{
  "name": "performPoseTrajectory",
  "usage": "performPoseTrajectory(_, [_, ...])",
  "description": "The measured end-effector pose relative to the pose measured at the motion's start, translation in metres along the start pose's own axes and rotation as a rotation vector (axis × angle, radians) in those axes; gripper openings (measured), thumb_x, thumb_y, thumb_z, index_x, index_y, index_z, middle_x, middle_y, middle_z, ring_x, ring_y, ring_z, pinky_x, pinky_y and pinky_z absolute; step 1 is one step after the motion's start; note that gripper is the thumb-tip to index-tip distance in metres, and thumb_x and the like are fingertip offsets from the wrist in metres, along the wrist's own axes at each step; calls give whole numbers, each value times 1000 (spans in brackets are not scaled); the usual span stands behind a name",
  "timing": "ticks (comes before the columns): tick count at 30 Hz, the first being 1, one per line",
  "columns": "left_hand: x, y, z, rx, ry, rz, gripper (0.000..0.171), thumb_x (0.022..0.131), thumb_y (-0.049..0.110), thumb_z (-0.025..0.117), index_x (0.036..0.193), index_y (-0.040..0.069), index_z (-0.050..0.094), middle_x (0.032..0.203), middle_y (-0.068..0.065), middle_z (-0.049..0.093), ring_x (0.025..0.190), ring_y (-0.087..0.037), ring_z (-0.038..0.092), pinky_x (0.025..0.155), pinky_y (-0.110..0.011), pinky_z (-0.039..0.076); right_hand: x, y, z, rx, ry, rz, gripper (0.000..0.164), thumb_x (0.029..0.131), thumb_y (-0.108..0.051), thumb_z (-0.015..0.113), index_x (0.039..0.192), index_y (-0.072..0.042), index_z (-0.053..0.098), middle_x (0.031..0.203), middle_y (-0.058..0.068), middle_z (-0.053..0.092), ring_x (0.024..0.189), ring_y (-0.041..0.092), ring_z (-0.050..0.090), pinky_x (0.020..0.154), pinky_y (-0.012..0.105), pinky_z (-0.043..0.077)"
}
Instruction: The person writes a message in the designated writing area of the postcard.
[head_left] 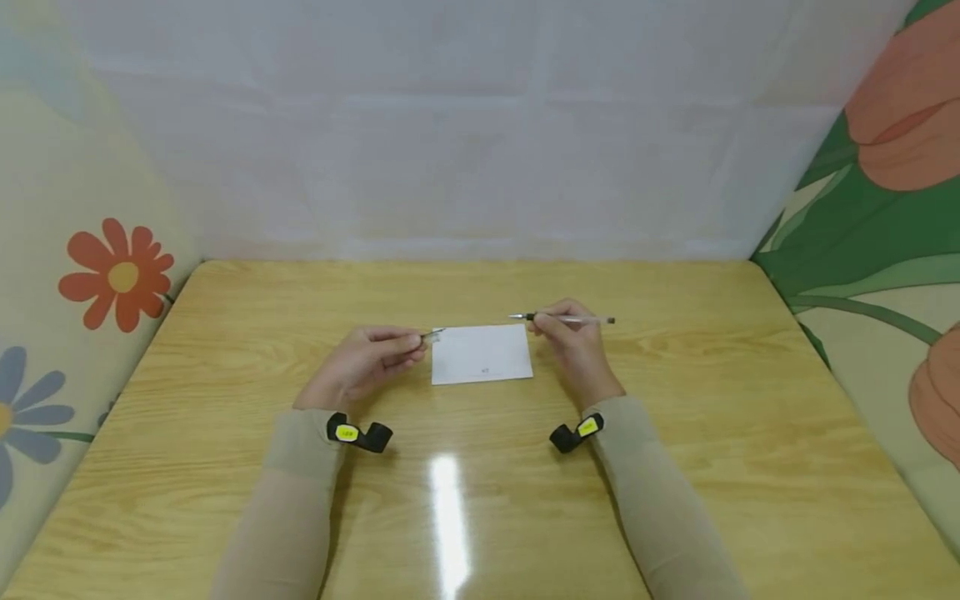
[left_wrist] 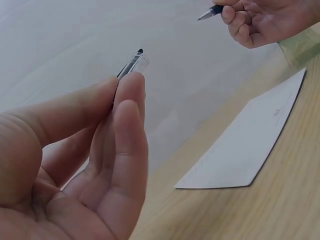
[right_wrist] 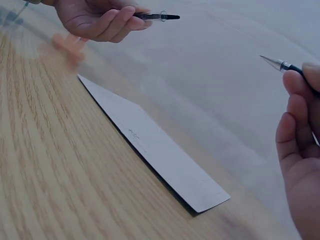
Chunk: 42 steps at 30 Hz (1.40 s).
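My left hand (head_left: 375, 357) pinches a clear pen cap (left_wrist: 132, 64) with a dark clip between thumb and fingers, its open end pointing away from the palm. In my right hand (head_left: 573, 342) is a pen (head_left: 577, 319) with a clear barrel, a black grip and a bare metal tip (right_wrist: 271, 61) aimed leftward. Cap and pen are apart, both held above the table. Between the hands lies a white sheet or pad of paper (head_left: 482, 357) with a dark underside. A small scribbled mark (right_wrist: 135, 135) shows near its front edge.
The wood-grain table (head_left: 480, 533) carries a bright light reflection in front. A white cloth (head_left: 450, 167) hangs behind it. Flower-patterned panels stand at left (head_left: 45, 183) and right (head_left: 885, 275). A small black camera sits on each wrist.
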<state>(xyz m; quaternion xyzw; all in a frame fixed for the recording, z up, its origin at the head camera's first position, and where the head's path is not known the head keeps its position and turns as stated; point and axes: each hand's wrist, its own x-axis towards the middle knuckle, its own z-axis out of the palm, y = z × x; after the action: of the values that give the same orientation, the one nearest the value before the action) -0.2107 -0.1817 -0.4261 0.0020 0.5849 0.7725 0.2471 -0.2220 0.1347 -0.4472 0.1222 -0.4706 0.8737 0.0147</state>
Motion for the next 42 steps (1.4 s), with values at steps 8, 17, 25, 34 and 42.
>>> performPoseTrajectory(8, [-5, 6, -1, -37, 39, 47, 25, 102, 1, 58, 95, 13, 79, 93, -6, 77, 87, -13, 74, 85, -24, 58, 1, 5, 0, 41, 43, -6, 14, 87, 7, 73, 85, -5, 68, 84, 7, 68, 76, 18, 67, 78, 25, 57])
performPoseTrajectory(17, [-4, 4, -1, -75, 175, 84, 18, 99, 3, 65, 92, 14, 78, 92, -4, 76, 86, -12, 74, 86, -25, 57, 0, 6, 0, 12, 72, 28, 14, 87, 3, 77, 83, -7, 67, 83, 5, 69, 74, 15, 67, 74, 22, 55])
performPoseTrajectory(25, [-4, 2, -4, -99, 192, 143, 16, 99, 2, 64, 96, 12, 77, 96, -4, 77, 91, -13, 74, 90, -26, 56, 1, 7, -1, -15, 80, 40, 27, 92, 14, 60, 82, -9, 67, 81, 4, 69, 73, 13, 66, 73, 21, 55])
performPoseTrajectory(34, [-5, 2, -9, -129, 250, 181, 19, 99, 2, 63, 117, -1, 67, 101, -6, 75, 97, -14, 74, 94, -26, 53, 1, 10, -3, -24, 103, 60, 27, 92, 14, 60, 80, -10, 66, 81, 4, 68, 72, 13, 65, 72, 20, 55])
performPoseTrajectory(42, [-8, 5, -11, -172, 293, 217, 26, 99, 1, 63, 124, -5, 62, 104, -7, 73, 99, -14, 73, 94, -25, 53, 2, 12, -5, -5, 114, 55, 25, 91, 13, 62, 80, -10, 65, 80, 4, 69, 71, 13, 66, 69, 20, 55])
